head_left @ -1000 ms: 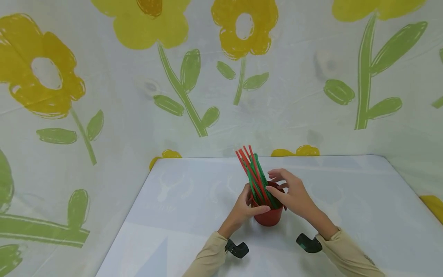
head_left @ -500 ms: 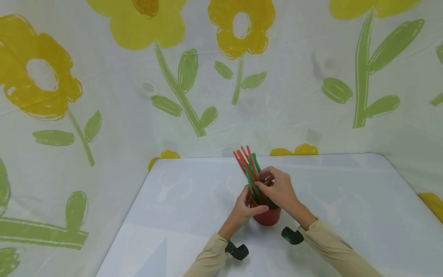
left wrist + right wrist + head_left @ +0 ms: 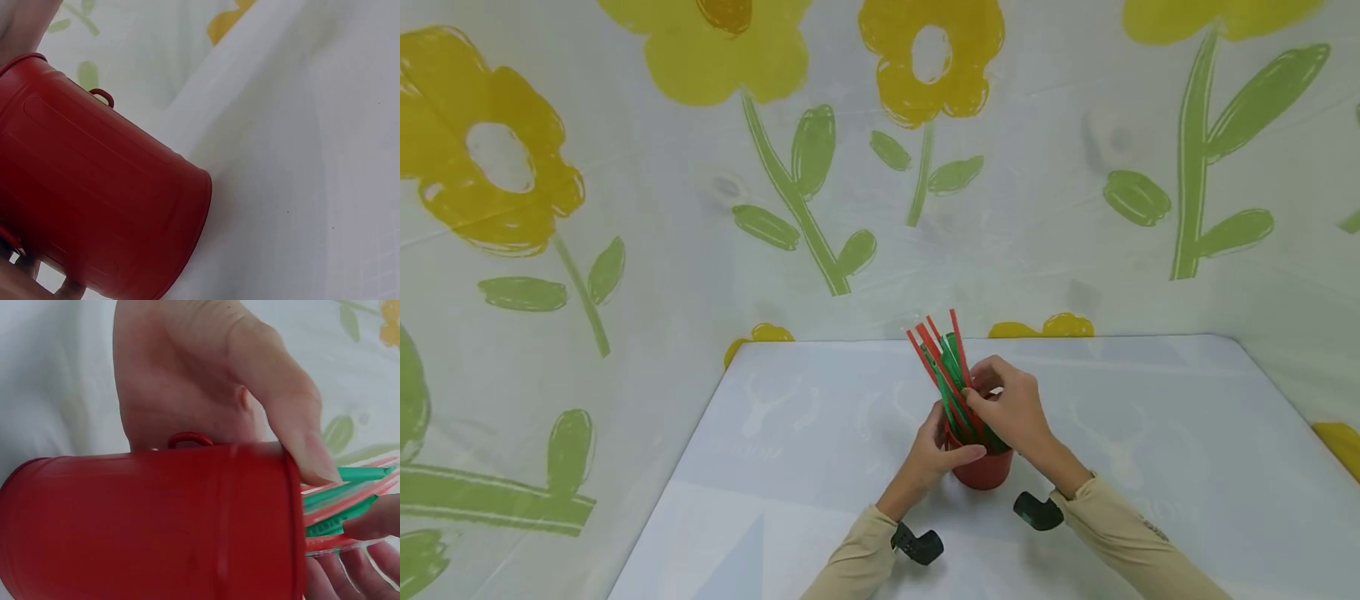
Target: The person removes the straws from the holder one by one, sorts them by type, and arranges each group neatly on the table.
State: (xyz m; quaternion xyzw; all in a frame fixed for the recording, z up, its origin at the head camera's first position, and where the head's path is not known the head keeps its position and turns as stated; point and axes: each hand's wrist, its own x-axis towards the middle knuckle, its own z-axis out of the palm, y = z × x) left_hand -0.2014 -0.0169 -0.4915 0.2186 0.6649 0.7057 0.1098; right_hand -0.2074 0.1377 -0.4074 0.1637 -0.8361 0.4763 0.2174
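Note:
A small red metal bucket [image 3: 983,472] stands on the table, holding several thin red and green straw-like sticks [image 3: 951,400] that lean up to the left. My left hand [image 3: 928,454] grips the bucket's left side, its thumb over the rim. At the right of the bundle my right hand [image 3: 1011,408] pinches a red stick [image 3: 958,346] between thumb and fingers. In the right wrist view, green sticks [image 3: 362,475] with printed wrapping project past the rim, close to my right fingertips. The left wrist view shows the bucket wall [image 3: 94,162] with a small loop handle [image 3: 103,95].
The white table [image 3: 805,467] carries faint grey prints. Behind it and to the left hangs a cloth [image 3: 1022,250] with yellow flowers and green stems. A black camera mount sits on each wrist, the left [image 3: 921,546] and the right [image 3: 1037,511].
My right hand has come in from the right to the bundle and pinched a red stick, whose top now stands higher and farther right. The left hand keeps its grip on the bucket.

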